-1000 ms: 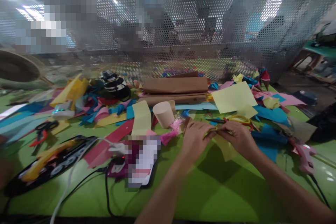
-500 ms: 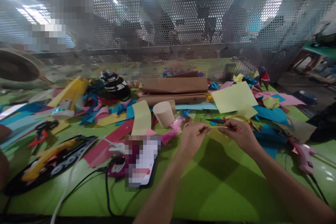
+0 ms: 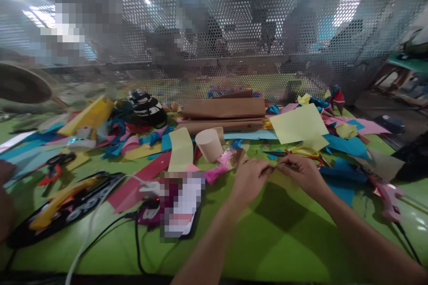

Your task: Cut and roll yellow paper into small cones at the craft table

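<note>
Just right of the frame's centre, the bare left hand [image 3: 250, 176] and bare right hand [image 3: 302, 171] meet above the glossy green tabletop [image 3: 267, 254], fingertips almost touching. On each, thumb and forefinger look pressed together in a pinch, most likely on the thin yellow strip; it is too small and too well covered to make out, so its place can only be judged as between those fingertips.

For work this fine, a light, even pinch near the very tips should serve best, with both hands level so the strip neither kinks nor tears. The fingers should stay clear of the yellow-handled scissors [image 3: 306, 153] just beyond the right hand.

Half a second ago the hands stood farther apart, with the strip stretched visibly across the gap; now that gap has nearly closed and the strip no longer shows clearly. The cream paper cylinder [image 3: 209, 145] left of centre, the pale yellow rectangular paper sheet [image 3: 297, 124] right of centre and the pink glue gun [image 3: 388, 200] toward the right edge lie as they did.
</note>
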Motion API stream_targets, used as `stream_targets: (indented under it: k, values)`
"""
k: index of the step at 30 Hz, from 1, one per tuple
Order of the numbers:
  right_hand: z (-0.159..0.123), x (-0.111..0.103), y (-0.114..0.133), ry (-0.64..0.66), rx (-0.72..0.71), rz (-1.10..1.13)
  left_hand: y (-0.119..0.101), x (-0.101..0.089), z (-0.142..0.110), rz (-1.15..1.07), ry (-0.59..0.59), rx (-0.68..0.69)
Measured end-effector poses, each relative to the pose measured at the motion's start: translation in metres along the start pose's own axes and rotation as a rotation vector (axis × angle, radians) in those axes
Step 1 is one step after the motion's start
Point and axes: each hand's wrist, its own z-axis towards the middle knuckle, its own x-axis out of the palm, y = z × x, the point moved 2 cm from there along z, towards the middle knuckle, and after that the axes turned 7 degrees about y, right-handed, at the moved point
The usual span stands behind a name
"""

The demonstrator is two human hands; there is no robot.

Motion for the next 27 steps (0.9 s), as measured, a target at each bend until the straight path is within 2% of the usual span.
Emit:
stream_targets:
  k: [8,10,15,17,21,27]
  values:
    - [-0.001,0.005,0.000,-0.006,-0.023,-0.073,-0.004,0.002,0.001,-0.060,0.069,-0.010]
    - [-0.001,0.003,0.000,-0.055,-0.030,-0.044,-0.001,0.001,0.001,-0.126,0.017,-0.041]
    - [-0.003,-0.012,0.003,-0.356,-0.087,-0.037,0.013,0.002,0.000,-0.357,-0.214,-0.179]
    - [-0.004,-0.013,0.006,-0.427,-0.131,-0.072,0.016,0.005,0.000,-0.427,-0.268,-0.213]
    - [-0.004,-0.006,0.009,-0.425,-0.204,-0.149,0.014,0.011,0.001,-0.539,-0.296,-0.262]
    - [-0.004,-0.002,0.002,-0.432,-0.144,-0.099,0.012,0.015,-0.001,-0.592,-0.321,-0.317]
